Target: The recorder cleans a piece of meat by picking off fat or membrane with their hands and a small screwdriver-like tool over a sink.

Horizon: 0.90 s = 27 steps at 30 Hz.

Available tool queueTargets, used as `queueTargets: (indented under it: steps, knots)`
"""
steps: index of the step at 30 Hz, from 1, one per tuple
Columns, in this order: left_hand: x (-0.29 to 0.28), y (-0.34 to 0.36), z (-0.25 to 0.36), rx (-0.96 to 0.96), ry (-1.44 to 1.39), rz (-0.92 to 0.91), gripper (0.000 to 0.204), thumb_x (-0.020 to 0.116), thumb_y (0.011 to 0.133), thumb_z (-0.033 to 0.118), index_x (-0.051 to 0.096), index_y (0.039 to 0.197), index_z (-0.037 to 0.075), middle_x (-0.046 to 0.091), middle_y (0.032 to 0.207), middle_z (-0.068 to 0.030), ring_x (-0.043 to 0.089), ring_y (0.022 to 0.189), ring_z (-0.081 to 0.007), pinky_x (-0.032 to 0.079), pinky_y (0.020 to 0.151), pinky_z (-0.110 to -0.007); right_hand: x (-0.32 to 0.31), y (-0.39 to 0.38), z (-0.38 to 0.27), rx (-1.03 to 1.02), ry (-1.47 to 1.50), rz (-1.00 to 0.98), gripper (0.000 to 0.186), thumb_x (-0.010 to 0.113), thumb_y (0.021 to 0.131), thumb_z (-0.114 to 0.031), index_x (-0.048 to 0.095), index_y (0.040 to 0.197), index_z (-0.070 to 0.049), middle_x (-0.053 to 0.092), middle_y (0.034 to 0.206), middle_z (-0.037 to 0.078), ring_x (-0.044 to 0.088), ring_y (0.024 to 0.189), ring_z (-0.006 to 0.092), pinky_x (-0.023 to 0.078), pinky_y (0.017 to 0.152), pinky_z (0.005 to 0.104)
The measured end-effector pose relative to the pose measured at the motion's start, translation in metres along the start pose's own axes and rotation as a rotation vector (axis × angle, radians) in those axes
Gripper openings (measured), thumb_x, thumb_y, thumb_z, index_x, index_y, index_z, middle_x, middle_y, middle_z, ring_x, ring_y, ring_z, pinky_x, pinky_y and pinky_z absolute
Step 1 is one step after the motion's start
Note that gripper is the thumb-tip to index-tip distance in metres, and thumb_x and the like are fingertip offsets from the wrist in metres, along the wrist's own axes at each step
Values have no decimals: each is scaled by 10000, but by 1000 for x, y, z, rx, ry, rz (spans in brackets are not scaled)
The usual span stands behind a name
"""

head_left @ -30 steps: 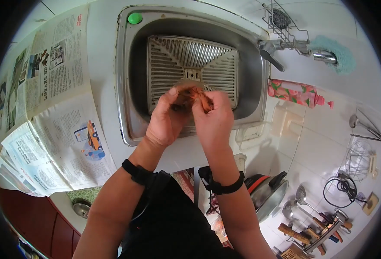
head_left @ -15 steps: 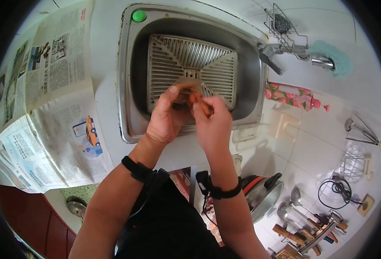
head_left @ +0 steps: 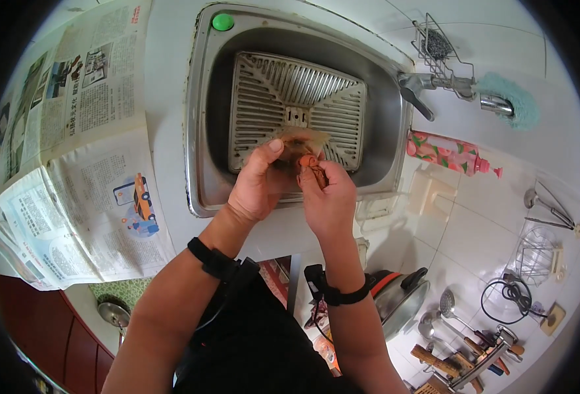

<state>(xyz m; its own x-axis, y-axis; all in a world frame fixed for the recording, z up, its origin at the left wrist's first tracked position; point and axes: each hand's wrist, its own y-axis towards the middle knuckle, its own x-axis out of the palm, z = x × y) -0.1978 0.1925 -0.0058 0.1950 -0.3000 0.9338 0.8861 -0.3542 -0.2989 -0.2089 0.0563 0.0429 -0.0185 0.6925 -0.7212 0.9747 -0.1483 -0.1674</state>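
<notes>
My left hand (head_left: 255, 182) is closed, thumb up, on a translucent, brown-stained sheet that looks like a thin plastic bag (head_left: 313, 139). Close beside it, my right hand (head_left: 331, 199) pinches a small orange-brown piece (head_left: 308, 161) with a rounded end, set against the bag; its exact kind is unclear. Both hands are above the near edge of a ribbed metal rack (head_left: 329, 98), which lies in the steel sink (head_left: 383, 141). My fingers partly hide the bag's lower part and the small piece.
A green round object (head_left: 223, 22) sits on the sink's far left corner. Newspapers (head_left: 99, 138) cover the left counter. To the right are a faucet (head_left: 418, 85), a pink bottle (head_left: 444, 152), a lidded pot (head_left: 405, 299) and hanging utensils (head_left: 461, 354).
The bag is spread out more above my fingers, and the orange piece shows more plainly. My right hand has shifted slightly down. The view has moved a little.
</notes>
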Motion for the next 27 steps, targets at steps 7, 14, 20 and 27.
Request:
queueTargets:
  steps: [7, 14, 20, 27]
  knots:
    - [3, -4, -11, 152, 279, 12, 371, 584, 1049, 113, 590, 1406, 12, 686, 1260, -72, 634, 1190, -175, 506, 1073, -349, -13, 3, 1, 69, -28, -26, 178, 748, 922, -138, 699, 989, 19, 688, 878, 175, 679, 764, 319, 537, 701, 408]
    - [-1, 7, -28, 273, 444, 207, 273, 489, 1074, -11, 613, 1317, -22, 719, 1194, -82, 667, 1105, -147, 531, 988, -292, -20, 8, 5, 69, -38, -23, 170, 736, 916, -144, 685, 952, 14, 672, 809, 186, 639, 692, 350, 520, 674, 423]
    - [6, 10, -29, 284, 430, 291, 254, 458, 1083, -1, 624, 1270, -43, 747, 1110, -89, 702, 971, -134, 576, 867, -285, -20, 0, -1, 163, -146, -39, 168, 733, 916, -155, 683, 938, 4, 670, 829, 184, 653, 736, 375, 526, 694, 443]
    - [7, 10, -27, 64, 624, 350, 217, 511, 1079, 42, 668, 1218, -15, 717, 1003, -50, 635, 768, -96, 579, 686, -270, -23, 39, 15, -104, -75, 70, 153, 742, 929, -151, 708, 1002, -20, 697, 952, 169, 682, 837, 377, 546, 756, 436]
